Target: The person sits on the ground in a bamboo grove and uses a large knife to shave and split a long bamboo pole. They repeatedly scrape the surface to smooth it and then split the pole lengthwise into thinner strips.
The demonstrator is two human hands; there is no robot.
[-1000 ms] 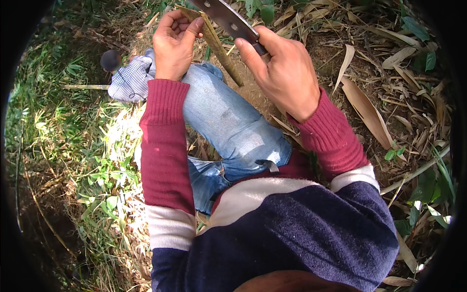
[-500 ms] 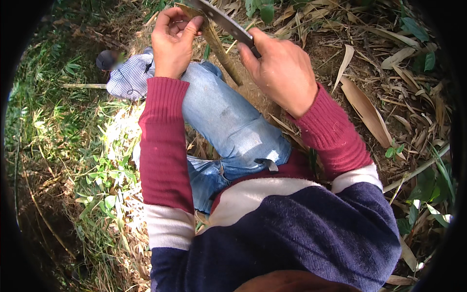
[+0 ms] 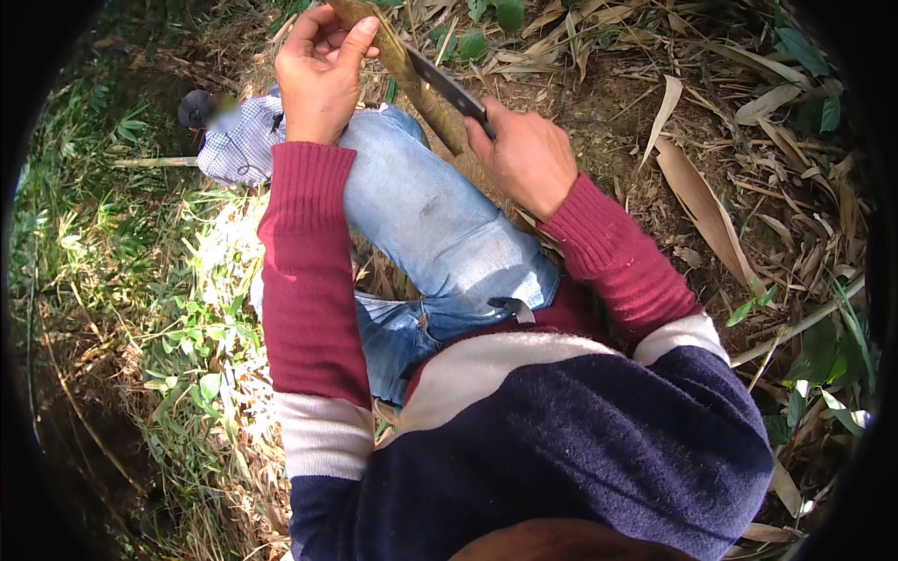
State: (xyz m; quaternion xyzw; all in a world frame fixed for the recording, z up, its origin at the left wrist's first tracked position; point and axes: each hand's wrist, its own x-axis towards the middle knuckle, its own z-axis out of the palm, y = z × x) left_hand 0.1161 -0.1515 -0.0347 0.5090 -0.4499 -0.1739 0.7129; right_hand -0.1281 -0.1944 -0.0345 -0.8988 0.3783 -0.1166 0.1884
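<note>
My left hand (image 3: 320, 75) grips the upper part of a pale brown bamboo stick (image 3: 423, 93) that slants down across my raised knee in blue jeans (image 3: 440, 224). My right hand (image 3: 524, 154) is closed on the handle of a dark-bladed knife (image 3: 447, 84). The blade lies against the right side of the stick, pointing up and left toward my left thumb. The stick's lower end is hidden behind my right hand and leg.
Another person in a checked shirt and dark cap (image 3: 229, 136) crouches beyond my knee at the upper left. Green grass (image 3: 140, 280) covers the left side. Dry leaves and bamboo sheaths (image 3: 702, 196) litter the bare soil on the right.
My right hand has drawn the knife down and toward me along the stick. My left hand holds the stick's top in much the same place.
</note>
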